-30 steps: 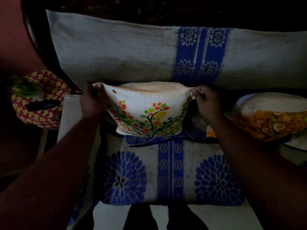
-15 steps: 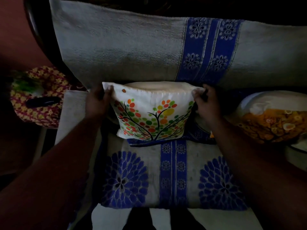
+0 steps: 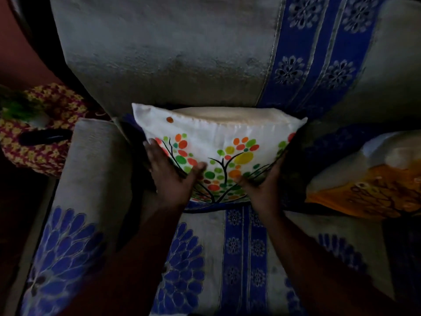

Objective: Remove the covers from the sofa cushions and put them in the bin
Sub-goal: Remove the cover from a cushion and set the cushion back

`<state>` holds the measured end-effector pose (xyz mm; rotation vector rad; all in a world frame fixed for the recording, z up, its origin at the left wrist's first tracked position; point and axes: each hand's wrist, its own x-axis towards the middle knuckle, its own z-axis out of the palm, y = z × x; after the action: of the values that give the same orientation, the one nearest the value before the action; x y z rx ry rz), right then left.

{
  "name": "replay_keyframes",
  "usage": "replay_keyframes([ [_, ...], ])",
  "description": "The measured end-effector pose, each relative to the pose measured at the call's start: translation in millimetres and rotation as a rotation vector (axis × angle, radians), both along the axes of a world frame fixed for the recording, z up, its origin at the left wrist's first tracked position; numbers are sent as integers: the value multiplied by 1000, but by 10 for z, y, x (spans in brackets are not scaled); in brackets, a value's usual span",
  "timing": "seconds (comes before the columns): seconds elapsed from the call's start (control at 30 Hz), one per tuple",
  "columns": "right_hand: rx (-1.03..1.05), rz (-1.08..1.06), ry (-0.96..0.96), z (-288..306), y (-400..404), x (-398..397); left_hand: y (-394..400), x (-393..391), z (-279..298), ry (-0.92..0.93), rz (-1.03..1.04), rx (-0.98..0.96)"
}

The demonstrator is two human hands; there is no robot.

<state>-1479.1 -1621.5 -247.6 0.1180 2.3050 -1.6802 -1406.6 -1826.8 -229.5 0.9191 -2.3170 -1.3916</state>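
Left hand [image 3: 169,172] spread flat on the tree-print cushion [image 3: 218,142], right hand [image 3: 262,183] cupping its lower right edge, fingers straight, cushion upright on the sofa seat [image 3: 227,247]

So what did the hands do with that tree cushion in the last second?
Both hands let go of the cushion's top corners and slid down its sides. The left hand and right hand now press its lower front. The tree cushion stayed upright on the sofa seat, cover on; the orange cushion stayed put.
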Motion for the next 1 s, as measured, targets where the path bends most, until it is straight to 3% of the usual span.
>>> replay_keyframes([
  [0.27,283,-24,63,-556,-261,-500,-158,-500,-467,-168,71,-198],
  [0.4,195,-52,120,-200,-31,-136,-58,-94,-101,-71,84,-195],
  [0.5,240,-44,121,78,156,222,42,229,143,-140,97,-211],
  [0.63,572,80,-200,-46,299,749,211,653,-208,-461,-94,-217],
  [0.7,776,116,-78,-194,288,881,338,727,-448,-554,-214,-275],
  [0.8,882,370,245,-387,113,922,415,625,-653,-392,-487,-578],
  [0.87,911,499,306,-591,34,980,343,598,-838,-364,-625,-651],
  [1.0,1005,556,297,-1235,-31,899,212,591,-1464,-484,-648,-731],
])
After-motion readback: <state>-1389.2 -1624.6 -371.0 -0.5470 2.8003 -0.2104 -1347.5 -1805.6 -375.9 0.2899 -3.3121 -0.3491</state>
